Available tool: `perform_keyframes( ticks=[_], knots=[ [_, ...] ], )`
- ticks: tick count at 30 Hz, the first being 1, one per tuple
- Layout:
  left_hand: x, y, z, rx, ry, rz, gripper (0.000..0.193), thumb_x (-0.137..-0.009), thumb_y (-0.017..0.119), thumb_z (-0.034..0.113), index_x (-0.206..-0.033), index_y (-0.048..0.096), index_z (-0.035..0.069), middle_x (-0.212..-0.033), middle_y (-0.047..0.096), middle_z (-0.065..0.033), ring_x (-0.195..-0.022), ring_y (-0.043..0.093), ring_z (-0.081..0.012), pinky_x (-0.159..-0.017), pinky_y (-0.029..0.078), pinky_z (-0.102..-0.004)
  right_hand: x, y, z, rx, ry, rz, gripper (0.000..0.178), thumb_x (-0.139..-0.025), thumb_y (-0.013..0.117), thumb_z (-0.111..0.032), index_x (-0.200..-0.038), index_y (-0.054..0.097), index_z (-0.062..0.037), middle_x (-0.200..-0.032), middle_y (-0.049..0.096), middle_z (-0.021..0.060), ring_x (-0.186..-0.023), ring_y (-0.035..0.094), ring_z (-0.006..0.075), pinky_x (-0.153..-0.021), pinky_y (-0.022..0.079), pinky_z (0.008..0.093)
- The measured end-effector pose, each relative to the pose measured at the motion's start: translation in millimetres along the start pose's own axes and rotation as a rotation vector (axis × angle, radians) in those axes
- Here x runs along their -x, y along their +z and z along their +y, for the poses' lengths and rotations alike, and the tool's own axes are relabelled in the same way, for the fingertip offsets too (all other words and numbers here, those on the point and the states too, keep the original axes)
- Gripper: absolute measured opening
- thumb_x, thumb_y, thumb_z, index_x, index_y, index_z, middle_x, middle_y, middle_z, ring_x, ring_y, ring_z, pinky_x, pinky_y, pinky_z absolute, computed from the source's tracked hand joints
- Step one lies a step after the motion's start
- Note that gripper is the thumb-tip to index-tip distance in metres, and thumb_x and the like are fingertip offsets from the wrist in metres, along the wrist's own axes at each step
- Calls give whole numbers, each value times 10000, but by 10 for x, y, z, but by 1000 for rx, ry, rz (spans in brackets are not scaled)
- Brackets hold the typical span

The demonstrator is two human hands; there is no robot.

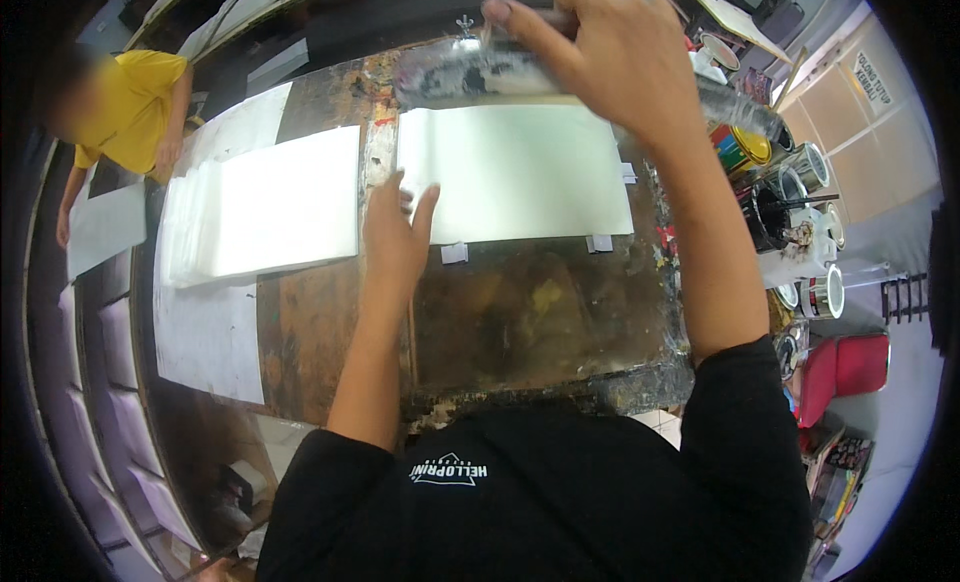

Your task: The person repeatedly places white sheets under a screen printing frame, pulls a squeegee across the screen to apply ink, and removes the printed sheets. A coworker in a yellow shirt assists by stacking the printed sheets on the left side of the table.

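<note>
A pale sheet (515,177) lies on the stained work board (540,312), with small white tabs (455,253) along its near edge. My left hand (395,227) is open at the sheet's left edge, thumb apart from the partly bent fingers; whether it touches the paper I cannot tell. My right hand (630,67) reaches over the far side, closed round something mostly hidden by the fingers. Below it runs a smeared, ink-stained bar (470,77), blurred, that looks like part of a printing frame. A stack of white sheets (275,202) lies left of my left hand.
Paint cans (745,147) and tubs (820,292) crowd the right side. A person in a yellow shirt (140,107) stands at the far left beside a sheet (108,230). Racks of sheets (130,422) line the left. A red chair (845,372) stands at the right.
</note>
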State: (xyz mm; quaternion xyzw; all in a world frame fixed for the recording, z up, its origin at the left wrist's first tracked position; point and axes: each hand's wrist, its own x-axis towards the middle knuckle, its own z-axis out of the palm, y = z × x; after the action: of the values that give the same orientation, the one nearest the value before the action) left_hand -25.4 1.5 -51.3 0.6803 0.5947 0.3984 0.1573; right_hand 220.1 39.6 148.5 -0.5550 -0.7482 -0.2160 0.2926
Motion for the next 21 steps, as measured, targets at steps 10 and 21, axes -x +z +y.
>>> perform_keyframes(
  ticks=[10,21],
  knots=[
    [305,252,-206,-260,-78,-22,233,-978,695,214,-1123,678,32,-984,621,-162,-899,628,-374,-767,505,-485,-454,-157,14,-64,142,-172,828,-982,447,-735,-573,619,-36,-557,567,125,-567,587,225,-557,460,401],
    [182,101,-28,-336,188,230,232,-1005,659,199,-908,737,3,-790,580,-144,-742,594,-344,-668,475,-475,-356,-71,55,-89,58,-52,786,-969,519,-680,-701,711,34,-716,683,248,-753,692,411,-731,533,504]
  ],
)
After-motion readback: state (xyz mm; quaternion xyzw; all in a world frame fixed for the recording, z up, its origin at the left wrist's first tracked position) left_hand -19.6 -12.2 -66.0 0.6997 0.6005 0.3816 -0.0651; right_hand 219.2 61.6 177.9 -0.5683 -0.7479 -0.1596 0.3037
